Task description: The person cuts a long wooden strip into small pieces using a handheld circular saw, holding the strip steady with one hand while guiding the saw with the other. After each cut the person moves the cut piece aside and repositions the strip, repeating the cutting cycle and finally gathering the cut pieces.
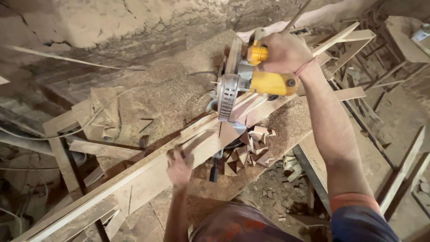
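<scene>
Your right hand [283, 51] wraps its fingers around the yellow mitre saw [251, 80] handle. Left of the saw, your left hand [178, 168] presses a long pale wooden strip [148, 172] flat; triangular offcuts [251, 150] heap below the ribbed blade guard on the sawdust-covered desk [179, 89].

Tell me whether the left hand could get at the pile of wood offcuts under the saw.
Probably yes: the left hand rests on the wooden strip, the wood offcuts lie close beside it, uncovered, though the saw blade hangs just above them.
</scene>
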A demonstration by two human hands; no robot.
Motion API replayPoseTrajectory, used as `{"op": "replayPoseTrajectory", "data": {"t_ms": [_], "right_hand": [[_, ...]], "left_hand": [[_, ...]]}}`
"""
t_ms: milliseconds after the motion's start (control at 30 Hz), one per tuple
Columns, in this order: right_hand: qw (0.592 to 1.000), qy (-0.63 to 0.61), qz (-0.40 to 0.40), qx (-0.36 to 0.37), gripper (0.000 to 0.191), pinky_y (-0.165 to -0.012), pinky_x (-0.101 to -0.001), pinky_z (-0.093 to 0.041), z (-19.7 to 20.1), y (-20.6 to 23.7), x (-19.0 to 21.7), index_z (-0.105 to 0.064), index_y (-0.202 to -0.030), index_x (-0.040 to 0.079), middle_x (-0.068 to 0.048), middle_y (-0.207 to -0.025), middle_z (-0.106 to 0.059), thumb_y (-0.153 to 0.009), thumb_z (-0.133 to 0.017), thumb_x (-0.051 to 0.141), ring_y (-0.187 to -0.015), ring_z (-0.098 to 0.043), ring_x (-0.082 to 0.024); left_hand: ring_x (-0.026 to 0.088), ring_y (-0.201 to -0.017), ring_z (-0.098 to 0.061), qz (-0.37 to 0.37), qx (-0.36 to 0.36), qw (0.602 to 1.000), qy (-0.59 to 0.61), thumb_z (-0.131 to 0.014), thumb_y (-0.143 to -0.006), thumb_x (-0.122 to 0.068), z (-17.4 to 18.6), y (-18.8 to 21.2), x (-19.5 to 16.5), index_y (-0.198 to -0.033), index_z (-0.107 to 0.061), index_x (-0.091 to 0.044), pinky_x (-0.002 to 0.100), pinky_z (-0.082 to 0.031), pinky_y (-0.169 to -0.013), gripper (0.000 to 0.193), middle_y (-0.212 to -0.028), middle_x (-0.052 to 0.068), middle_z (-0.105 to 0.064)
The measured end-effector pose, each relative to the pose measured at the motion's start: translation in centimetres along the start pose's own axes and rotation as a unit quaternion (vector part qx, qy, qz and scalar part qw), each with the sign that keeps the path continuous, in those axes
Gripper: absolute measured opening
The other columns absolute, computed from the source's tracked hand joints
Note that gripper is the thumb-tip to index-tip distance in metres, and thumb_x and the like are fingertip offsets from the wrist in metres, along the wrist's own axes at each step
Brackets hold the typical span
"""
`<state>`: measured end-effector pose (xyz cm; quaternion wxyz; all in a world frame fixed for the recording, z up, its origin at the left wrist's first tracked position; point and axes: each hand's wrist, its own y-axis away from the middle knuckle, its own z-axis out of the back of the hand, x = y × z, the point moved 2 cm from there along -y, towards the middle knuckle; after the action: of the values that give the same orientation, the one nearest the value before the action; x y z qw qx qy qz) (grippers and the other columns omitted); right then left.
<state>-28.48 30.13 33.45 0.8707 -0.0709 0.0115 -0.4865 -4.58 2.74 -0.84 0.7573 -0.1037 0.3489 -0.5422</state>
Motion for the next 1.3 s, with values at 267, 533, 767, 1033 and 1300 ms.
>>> {"op": "replayPoseTrajectory", "data": {"t_ms": [267, 533, 767, 1033, 1300], "right_hand": [[0.998, 0.013, -0.055, 0.042, 0.047, -0.076, -0.0488, -0.059, -0.3, -0.2, 0.2, -0.078, -0.114, 0.018, -0.015, -0.085, -0.076, -0.071, -0.081, 0.036, -0.080, -0.074, -0.032], [0.999, 0.020, -0.039, 0.012, 0.047, -0.082, -0.0497, -0.057, 0.0, 0.3, 0.5, -0.079, -0.112, 0.019, -0.015, -0.090, -0.076, -0.069, -0.082, 0.039, -0.084, -0.074, -0.035], [0.999, -0.008, -0.045, 0.026, 0.053, -0.078, -0.0484, -0.058, -0.4, 0.9, 1.0, -0.077, -0.117, 0.020, -0.017, -0.089, -0.075, -0.069, -0.082, 0.041, -0.082, -0.074, -0.035], [0.997, 0.013, -0.062, 0.032, 0.050, -0.079, -0.0503, -0.056, -0.6, 1.4, 1.3, -0.076, -0.111, 0.017, -0.015, -0.086, -0.075, -0.070, -0.084, 0.044, -0.083, -0.073, -0.036], [0.995, 0.034, -0.085, 0.048, 0.046, -0.075, -0.0457, -0.057, -0.8, 1.4, 1.6, -0.076, -0.111, 0.019, -0.011, -0.081, -0.074, -0.073, -0.082, 0.045, -0.077, -0.073, -0.030]], "left_hand": [[0.030, -0.089, -0.072, -0.056, 0.039, 0.997, -0.035, -0.061, -0.104, -0.034, -1.6, 1.9, 1.7, -0.128, -0.065, -0.012, 0.041, -0.062, -0.074, 0.032, -0.112, 0.020, -0.068], [0.033, -0.092, -0.073, -0.095, 0.099, 0.989, -0.049, -0.062, -0.093, -0.035, -4.2, -1.7, -1.8, -0.122, -0.067, -0.010, 0.042, -0.061, -0.077, 0.038, -0.107, 0.018, -0.073], [0.031, -0.089, -0.073, -0.103, 0.063, 0.993, -0.013, -0.064, -0.094, -0.028, -5.0, -2.5, -4.0, -0.109, -0.071, -0.006, 0.041, -0.060, -0.079, 0.028, -0.098, 0.015, -0.075], [0.028, -0.087, -0.073, -0.165, 0.049, 0.983, -0.059, -0.064, -0.094, -0.025, -5.0, -3.0, -5.4, -0.111, -0.070, -0.004, 0.039, -0.061, -0.078, 0.028, -0.094, 0.013, -0.074], [0.030, -0.090, -0.072, -0.093, 0.121, 0.988, -0.004, -0.067, -0.091, -0.027, -4.5, -3.4, -5.6, -0.117, -0.069, -0.006, 0.039, -0.059, -0.079, 0.034, -0.096, 0.014, -0.072]]}}
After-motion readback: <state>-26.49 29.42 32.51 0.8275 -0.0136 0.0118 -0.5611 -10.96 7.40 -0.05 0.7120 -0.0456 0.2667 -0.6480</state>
